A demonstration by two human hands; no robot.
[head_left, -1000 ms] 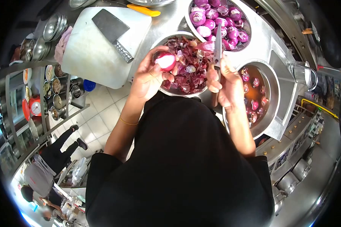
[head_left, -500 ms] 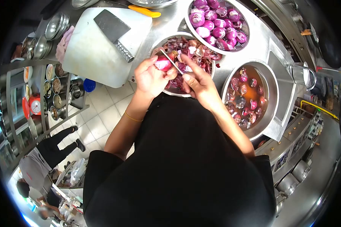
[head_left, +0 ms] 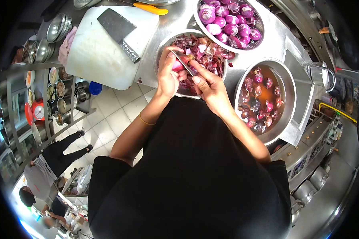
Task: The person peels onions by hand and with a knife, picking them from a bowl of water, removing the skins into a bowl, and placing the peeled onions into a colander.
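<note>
My left hand [head_left: 168,75] is closed around a red onion [head_left: 178,65], partly hidden by the fingers. In my right hand [head_left: 210,85] is a small knife [head_left: 183,63], its blade lying against the onion and its handle covered by my fingers. Both hands are over the near side of a metal bowl [head_left: 162,46] heaped with onion skins [head_left: 211,53]. Behind it, a perforated colander [head_left: 260,20] holds several peeled red onions [head_left: 231,29]. To the right, unpeeled onions [head_left: 258,89] float in brownish water in a large metal basin [head_left: 288,95].
A cleaver [head_left: 117,26] lies on a white cutting board [head_left: 91,55] at the left, with a yellow-handled tool [head_left: 150,8] behind it. A sink edge [head_left: 303,115] adjoins the basin. Shelves with containers [head_left: 60,89] stand left; another person [head_left: 42,173] is farther off.
My left hand has rolled inward around the onion, its fingers now curled over the top. The knife stays against the onion, and the right hand has shifted only slightly.
</note>
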